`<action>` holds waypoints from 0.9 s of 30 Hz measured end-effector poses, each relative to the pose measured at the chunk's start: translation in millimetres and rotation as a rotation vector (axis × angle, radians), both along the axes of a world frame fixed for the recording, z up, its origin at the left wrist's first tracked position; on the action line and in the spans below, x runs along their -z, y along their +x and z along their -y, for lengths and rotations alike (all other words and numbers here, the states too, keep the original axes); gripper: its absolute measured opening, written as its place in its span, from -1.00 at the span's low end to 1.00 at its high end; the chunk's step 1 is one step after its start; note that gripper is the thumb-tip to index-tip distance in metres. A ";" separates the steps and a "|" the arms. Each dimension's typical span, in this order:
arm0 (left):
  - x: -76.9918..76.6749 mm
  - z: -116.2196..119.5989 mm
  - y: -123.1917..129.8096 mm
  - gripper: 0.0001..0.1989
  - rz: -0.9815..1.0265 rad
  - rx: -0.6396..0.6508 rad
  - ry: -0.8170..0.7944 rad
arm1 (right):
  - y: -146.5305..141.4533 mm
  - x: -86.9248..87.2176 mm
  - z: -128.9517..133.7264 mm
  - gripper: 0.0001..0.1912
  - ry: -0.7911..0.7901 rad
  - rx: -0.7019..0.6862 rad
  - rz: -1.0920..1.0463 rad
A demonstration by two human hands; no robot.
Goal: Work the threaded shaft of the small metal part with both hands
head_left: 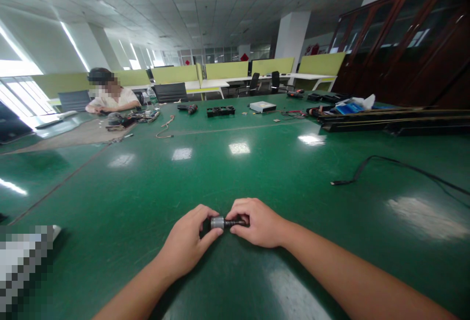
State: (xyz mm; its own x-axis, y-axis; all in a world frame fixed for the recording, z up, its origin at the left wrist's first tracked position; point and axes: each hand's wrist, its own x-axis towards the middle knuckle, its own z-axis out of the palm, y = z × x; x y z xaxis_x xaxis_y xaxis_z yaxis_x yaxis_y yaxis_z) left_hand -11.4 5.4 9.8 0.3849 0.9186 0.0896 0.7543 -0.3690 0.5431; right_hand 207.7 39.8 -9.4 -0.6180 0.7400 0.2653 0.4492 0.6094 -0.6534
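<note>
Low over the green table (235,178), my two hands meet around a small metal part. It has a silver cylinder (218,222) on the left and a thinner dark shaft (232,223) on the right, lying level. Thumb and fingers of my left hand (187,239) are closed round the silver cylinder. My right hand (260,224) pinches the dark shaft near its right end. Whether the cylinder and shaft are one piece or two joined pieces, I cannot tell.
A black cable (367,160) lies at the right. Farther back are a power drill (188,109), a black frame (221,111), a silver drive (262,107) and long black rails (396,120). Another person (113,94) sits at the far left. A pixelated object (22,266) lies near left.
</note>
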 end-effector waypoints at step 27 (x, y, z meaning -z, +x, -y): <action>-0.8 0.7 -0.4 -0.81 0.010 -0.015 -0.016 | 3.6 -0.6 -2.3 -0.89 0.041 0.028 0.007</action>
